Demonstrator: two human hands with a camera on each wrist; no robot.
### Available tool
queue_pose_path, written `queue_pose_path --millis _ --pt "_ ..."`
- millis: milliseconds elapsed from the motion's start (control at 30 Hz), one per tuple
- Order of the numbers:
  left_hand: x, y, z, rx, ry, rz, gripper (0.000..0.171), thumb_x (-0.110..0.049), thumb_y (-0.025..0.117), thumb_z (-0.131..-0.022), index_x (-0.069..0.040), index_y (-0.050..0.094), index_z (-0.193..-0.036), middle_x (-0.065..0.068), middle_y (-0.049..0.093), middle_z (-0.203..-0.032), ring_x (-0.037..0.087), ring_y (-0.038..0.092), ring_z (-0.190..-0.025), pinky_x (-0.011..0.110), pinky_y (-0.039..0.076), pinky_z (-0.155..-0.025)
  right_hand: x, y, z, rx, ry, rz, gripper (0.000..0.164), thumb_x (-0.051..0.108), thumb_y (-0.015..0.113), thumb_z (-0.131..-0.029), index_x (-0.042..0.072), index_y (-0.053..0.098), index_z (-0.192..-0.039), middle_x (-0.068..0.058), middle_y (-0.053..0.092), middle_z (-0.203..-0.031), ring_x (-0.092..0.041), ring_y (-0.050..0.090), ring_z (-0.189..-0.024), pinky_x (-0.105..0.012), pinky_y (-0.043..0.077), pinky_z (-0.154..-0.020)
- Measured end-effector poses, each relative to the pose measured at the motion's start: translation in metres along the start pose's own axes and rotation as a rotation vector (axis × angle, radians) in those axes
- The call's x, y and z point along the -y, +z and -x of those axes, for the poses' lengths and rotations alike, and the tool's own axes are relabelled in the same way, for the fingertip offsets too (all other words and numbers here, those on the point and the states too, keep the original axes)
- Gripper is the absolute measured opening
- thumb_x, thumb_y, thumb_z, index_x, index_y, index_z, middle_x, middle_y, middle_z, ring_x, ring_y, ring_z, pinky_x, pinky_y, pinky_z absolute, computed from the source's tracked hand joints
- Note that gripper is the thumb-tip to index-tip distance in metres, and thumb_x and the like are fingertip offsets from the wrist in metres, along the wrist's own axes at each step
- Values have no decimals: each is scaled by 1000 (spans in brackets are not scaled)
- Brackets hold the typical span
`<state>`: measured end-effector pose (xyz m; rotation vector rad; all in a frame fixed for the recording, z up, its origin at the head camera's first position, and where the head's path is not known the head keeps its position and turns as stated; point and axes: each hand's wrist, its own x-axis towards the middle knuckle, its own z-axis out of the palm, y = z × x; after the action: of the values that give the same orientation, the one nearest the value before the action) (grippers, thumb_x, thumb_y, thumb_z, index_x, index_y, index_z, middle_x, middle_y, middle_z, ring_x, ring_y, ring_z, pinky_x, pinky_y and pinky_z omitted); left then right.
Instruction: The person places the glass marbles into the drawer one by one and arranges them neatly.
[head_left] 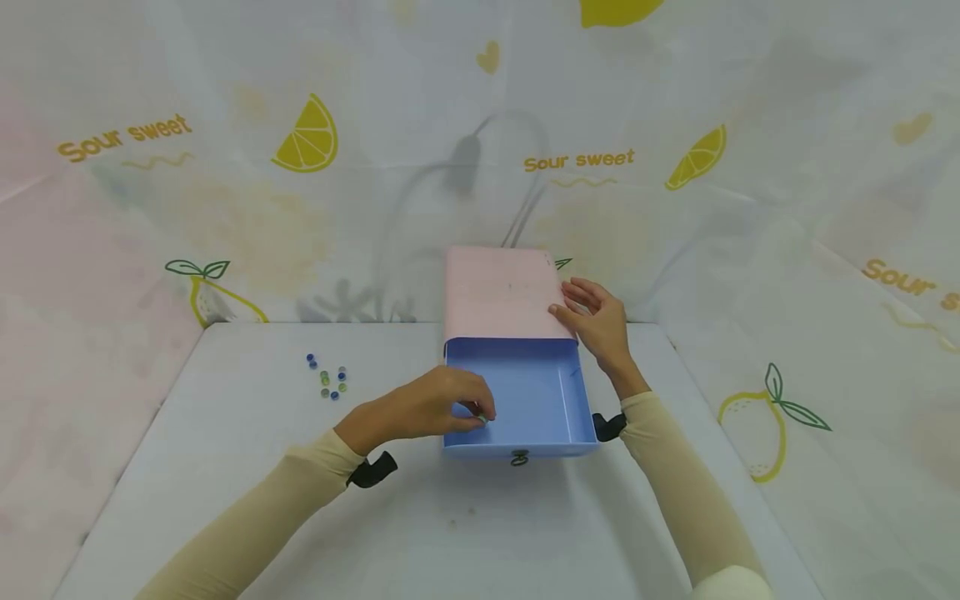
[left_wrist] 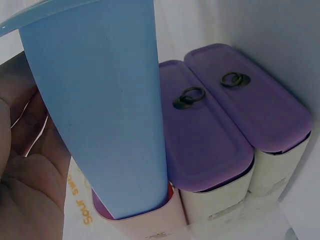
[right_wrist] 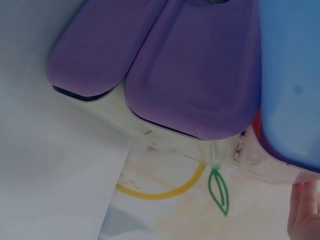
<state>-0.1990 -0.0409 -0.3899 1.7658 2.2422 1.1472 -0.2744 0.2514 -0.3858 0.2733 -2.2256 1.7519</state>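
Observation:
My left hand (head_left: 431, 402) is over the pulled-out blue drawer (head_left: 517, 392). Its thumb and fingertips pinch a small greenish glass bead (head_left: 482, 419), mostly covered by the fingers. In the left wrist view that hand (left_wrist: 32, 150) is beside the drawer's outer wall (left_wrist: 100, 110), its fingertips out of sight. My right hand (head_left: 597, 323) rests against the right edge of the pink drawer cabinet (head_left: 498, 292), thumb on the top. Several small blue and green glass beads (head_left: 334, 395) lie on the table left of the cabinet.
Below the blue drawer, two purple drawer fronts (left_wrist: 205, 135) with ring pulls show in the wrist views. A ring pull (head_left: 519, 457) hangs on the blue drawer's front. The white table (head_left: 247, 417) meets a lemon-printed cloth (head_left: 375, 208) behind and at the sides.

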Motion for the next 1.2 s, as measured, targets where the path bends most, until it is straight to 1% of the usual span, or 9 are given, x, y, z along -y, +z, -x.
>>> queue_pose_path --millis 200,267,467,600,733,867,967,1100,1200 --pt "0 2 -3 97 -59 -11 15 4 74 -83 -4 72 -95 3 69 -93 1 64 -87 15 53 -77 7 1 1 0 -1 5 61 5 80 -79 -5 53 -133 -21 60 -128 -31 59 -118 -27 49 -94" --pt "-1 1 -4 130 -77 -42 14 2 74 -83 -5 72 -95 1 69 -93 1 63 -86 14 52 -77 2 1 0 -5 -11 3 61 7 81 -79 -3 54 -133 -18 61 -128 -28 60 -117 -26 50 -94" --pt "-8 -1 -8 224 -131 -170 12 -1 74 -84 -9 73 -93 -4 67 -91 1 60 -82 13 50 -74 1 1 -1 -6 -13 16 60 8 81 -79 -2 54 -132 -18 61 -128 -29 60 -117 -26 49 -94" --pt "-11 -2 -11 273 -168 -207 12 0 75 -83 -10 74 -90 -5 68 -88 1 58 -77 12 49 -70 0 1 -1 -3 -11 19 60 8 80 -80 -3 53 -133 -18 61 -129 -29 59 -118 -26 49 -95" --pt "-12 -1 -13 293 -180 -241 14 3 74 -81 -9 74 -89 -4 69 -86 3 58 -76 13 49 -69 3 1 -1 2 0 10 60 6 79 -81 -4 53 -133 -20 60 -129 -31 58 -119 -26 48 -95" --pt "-14 0 -15 305 -193 -305 14 4 75 -80 -8 74 -87 -4 68 -84 3 57 -75 14 49 -68 19 2 3 14 3 8 58 1 77 -80 -8 52 -132 -26 58 -129 -37 57 -120 -29 49 -95" --pt "-16 -1 -16 316 -217 -325 15 4 76 -80 -8 74 -88 -4 68 -83 3 57 -74 15 49 -67 30 3 7 19 5 19 57 -2 75 -81 -10 51 -132 -29 56 -129 -40 55 -120 -31 48 -96" --pt "-19 -2 -18 326 -233 -328 14 4 75 -80 -8 74 -88 -3 69 -83 4 57 -73 15 49 -66 29 3 7 17 3 24 57 -2 75 -81 -11 51 -132 -30 56 -129 -41 55 -121 -31 48 -96" --pt "-20 -2 -18 330 -239 -316 14 3 76 -80 -7 75 -89 -3 69 -84 5 58 -74 15 50 -66 18 2 3 13 1 9 58 0 77 -80 -9 52 -132 -27 57 -129 -38 56 -120 -29 49 -95"
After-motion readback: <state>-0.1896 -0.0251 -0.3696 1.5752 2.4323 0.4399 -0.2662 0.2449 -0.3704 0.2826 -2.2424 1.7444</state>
